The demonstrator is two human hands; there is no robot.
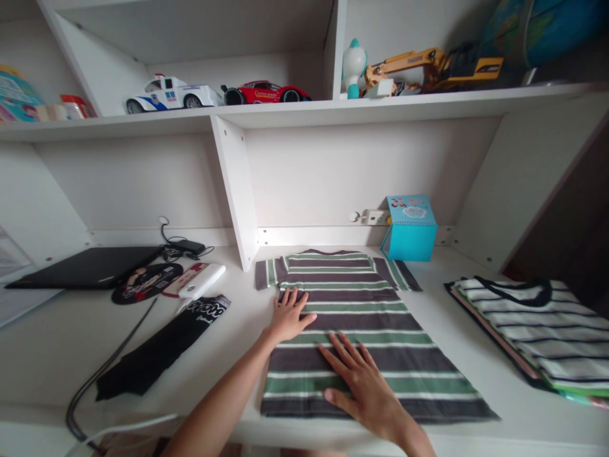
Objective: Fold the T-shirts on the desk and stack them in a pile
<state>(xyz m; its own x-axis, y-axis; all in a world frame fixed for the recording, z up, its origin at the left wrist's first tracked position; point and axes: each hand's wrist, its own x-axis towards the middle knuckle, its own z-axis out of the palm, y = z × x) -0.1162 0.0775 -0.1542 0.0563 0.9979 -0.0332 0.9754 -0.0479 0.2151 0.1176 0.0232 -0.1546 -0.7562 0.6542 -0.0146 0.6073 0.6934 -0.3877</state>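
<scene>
A striped T-shirt (347, 308) in green, dark grey and white lies spread flat on the white desk (238, 355), its neck end toward the back wall and both short sleeves out to the sides. Near its left edge, below the left sleeve, my left hand (288, 317) rests on the fabric with fingers spread. Lower down, around the middle of the shirt's body, my right hand (359, 384) lies palm down with its fingers stretched apart. Neither hand grips anything.
To the right sits a stack of folded clothes (537, 330). A teal desk calendar (412, 228) stands behind the right sleeve. On the left are a black laptop (85, 266), a white power bank (202, 280), a folded black garment (162, 349) and cables. Toy vehicles (174, 95) line the shelf above.
</scene>
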